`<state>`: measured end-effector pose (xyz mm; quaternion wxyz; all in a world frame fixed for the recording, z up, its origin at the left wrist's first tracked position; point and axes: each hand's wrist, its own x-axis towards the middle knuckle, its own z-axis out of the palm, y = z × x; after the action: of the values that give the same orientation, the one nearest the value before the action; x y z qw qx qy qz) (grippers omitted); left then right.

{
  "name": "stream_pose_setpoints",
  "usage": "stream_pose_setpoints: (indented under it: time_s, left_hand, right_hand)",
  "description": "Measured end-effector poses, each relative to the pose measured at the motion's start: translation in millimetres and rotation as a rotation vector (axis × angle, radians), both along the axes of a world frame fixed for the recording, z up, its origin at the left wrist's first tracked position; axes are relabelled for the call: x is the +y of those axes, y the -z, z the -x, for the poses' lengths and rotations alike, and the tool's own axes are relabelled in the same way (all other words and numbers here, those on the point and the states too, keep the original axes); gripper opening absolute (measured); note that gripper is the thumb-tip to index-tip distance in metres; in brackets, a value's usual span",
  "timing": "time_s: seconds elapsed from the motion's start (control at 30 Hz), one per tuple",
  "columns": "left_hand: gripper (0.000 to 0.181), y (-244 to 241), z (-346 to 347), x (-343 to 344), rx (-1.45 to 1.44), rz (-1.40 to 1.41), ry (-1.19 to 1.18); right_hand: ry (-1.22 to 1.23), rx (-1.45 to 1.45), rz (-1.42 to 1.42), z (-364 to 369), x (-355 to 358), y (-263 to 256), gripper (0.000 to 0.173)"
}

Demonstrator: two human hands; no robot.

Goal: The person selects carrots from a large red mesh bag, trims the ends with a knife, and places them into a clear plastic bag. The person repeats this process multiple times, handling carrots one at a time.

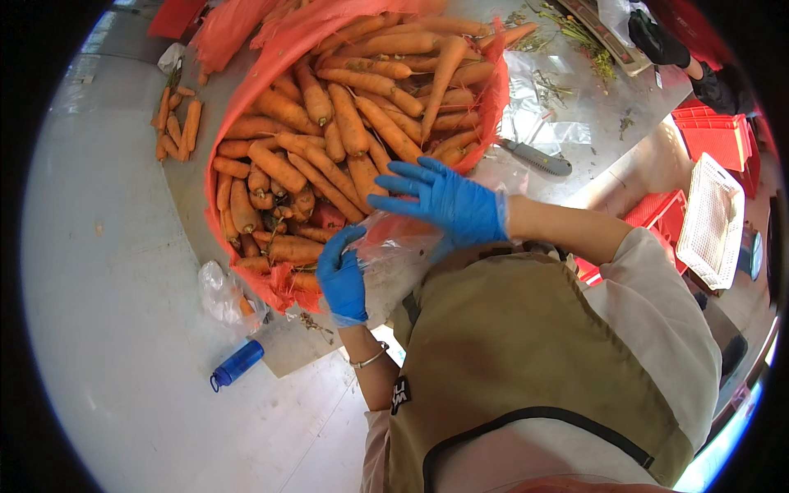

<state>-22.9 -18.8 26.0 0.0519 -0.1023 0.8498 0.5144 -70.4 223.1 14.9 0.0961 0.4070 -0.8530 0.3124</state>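
My left hand (pixel 343 280), in a blue glove, pinches the edge of a clear plastic bag (pixel 394 243) between thumb and fingers. My right hand (pixel 453 206), gloved the same way, is spread flat with its fingers apart above the bag and the near carrots. Whether its palm touches the bag I cannot tell. Just beyond both hands lies a big red mesh sack (pixel 225 132), its mouth rolled wide around a heap of loose carrots (pixel 351 117). The bag's lower part is partly hidden by my right hand and apron.
A grey-handled knife (pixel 539 158) lies right of the sack beside clear plastic bags (pixel 530 105). Small carrots (pixel 185 126), a crumpled bag (pixel 222 296) and a blue bottle (pixel 237 365) are at left. A person's black-gloved hand (pixel 656 40) is far right, above red crates (pixel 712 132) and a white basket (pixel 712 219).
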Motion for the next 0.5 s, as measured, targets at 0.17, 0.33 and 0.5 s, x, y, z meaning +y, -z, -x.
stream_pose_setpoints:
  time_s: [0.17, 0.33, 0.5]
  left_hand:
    - [0.025, -27, 6, -5, 0.025, -0.222, -0.095]
    - [0.031, -32, -6, 6, 0.163, -0.372, -0.080]
    - [0.030, -26, -10, 3, 0.065, -0.339, -0.073]
  right_hand:
    - [0.130, -0.131, -0.425, 1, 0, 46, 0.043]
    - [-0.005, -0.423, -0.233, 43, 63, -44, 0.016]
    - [0.317, -0.110, 0.091, 82, 135, -106, 0.020]
